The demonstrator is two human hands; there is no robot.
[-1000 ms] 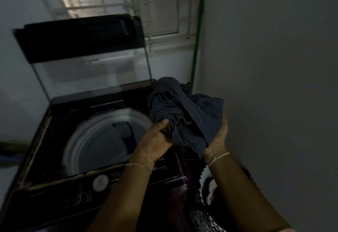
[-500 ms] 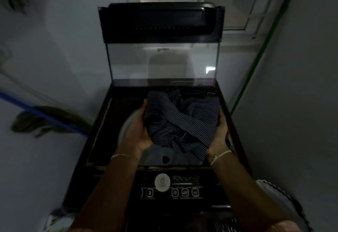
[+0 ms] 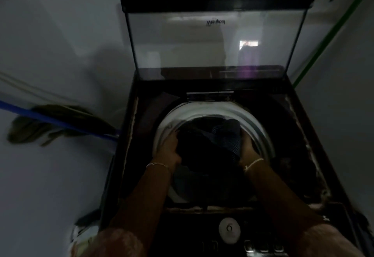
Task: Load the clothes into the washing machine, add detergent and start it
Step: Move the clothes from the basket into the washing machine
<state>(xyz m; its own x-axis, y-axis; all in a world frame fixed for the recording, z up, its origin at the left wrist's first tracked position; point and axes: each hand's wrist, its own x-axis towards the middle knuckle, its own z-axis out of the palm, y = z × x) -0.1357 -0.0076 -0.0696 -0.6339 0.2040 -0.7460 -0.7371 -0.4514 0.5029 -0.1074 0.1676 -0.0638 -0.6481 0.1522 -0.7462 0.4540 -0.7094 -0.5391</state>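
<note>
A dark top-loading washing machine point(image 3: 315, 155) stands in front of me with its glass lid point(image 3: 214, 40) raised upright. Both my hands reach down into the round drum opening point(image 3: 261, 127). A bundle of dark striped clothes point(image 3: 224, 137) sits between them inside the drum. My left hand point(image 3: 170, 147) holds its left side and my right hand point(image 3: 248, 147) holds its right side. The fingertips are hidden by the cloth and the dim light. A round white knob point(image 3: 229, 230) sits on the control panel at the front.
White walls close in on both sides. A blue pole point(image 3: 50, 121) with a dark mop head leans at the left. A green pole point(image 3: 332, 32) runs up the right corner. Some pale cloth point(image 3: 85, 238) lies low at the machine's left.
Both hands carried the striped bundle from the right of the machine over the opening and lowered it into the drum. My view has tipped down and closer to the machine.
</note>
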